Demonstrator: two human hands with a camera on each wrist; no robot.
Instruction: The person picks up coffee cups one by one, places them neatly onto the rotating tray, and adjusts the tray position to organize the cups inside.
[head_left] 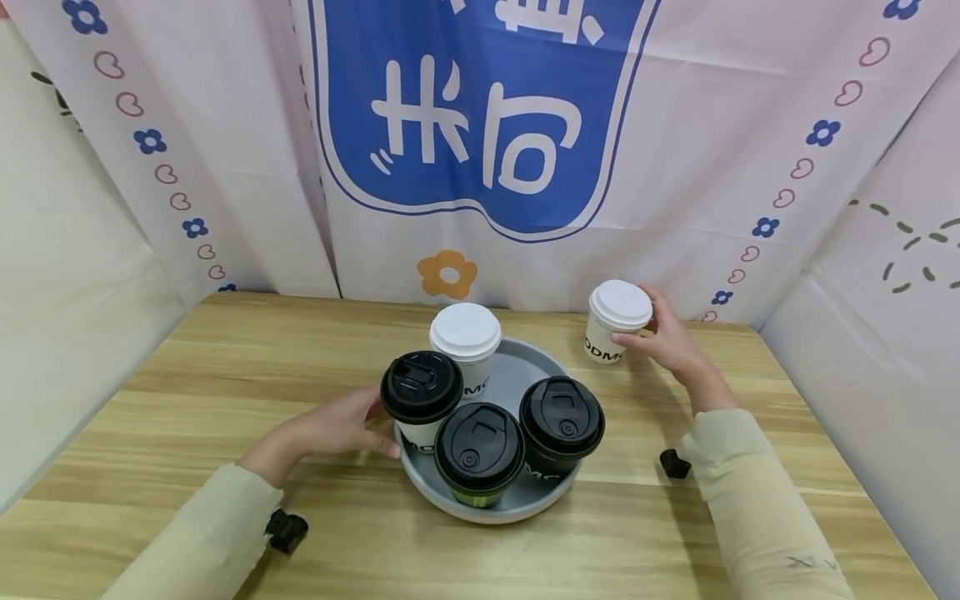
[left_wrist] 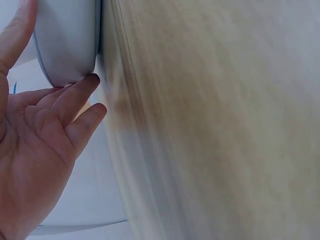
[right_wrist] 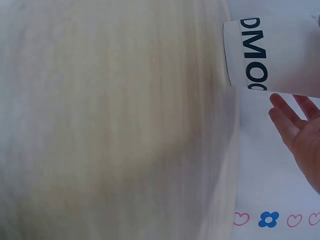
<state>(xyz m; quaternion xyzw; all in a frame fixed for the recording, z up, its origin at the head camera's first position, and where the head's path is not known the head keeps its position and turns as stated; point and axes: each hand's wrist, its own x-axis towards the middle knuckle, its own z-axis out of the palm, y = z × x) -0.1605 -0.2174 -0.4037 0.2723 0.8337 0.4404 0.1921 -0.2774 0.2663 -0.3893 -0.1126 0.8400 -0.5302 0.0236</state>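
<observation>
At the back right of the table, my right hand [head_left: 670, 340] grips a small white-lidded paper cup [head_left: 604, 337], thumb in front and fingers behind. Black lettering shows on that cup [right_wrist: 280, 55] in the right wrist view. Whether its base touches the table is unclear. My left hand [head_left: 330, 425] is at the left side of a round grey tray [head_left: 525, 360]. In the left wrist view, its fairly straight fingers [left_wrist: 82, 95] touch the tray's outer wall [left_wrist: 67, 45]. The tray bears a white-lidded cup [head_left: 467, 337] and three black-lidded cups, the leftmost [head_left: 422, 387] partly hiding my left fingertips.
The other black-lidded cups, one in front [head_left: 480, 450] and one at right [head_left: 561, 425], stand close together on the tray. A printed cloth [head_left: 480, 208] hangs behind the wooden table [head_left: 630, 533]. White side walls flank the table.
</observation>
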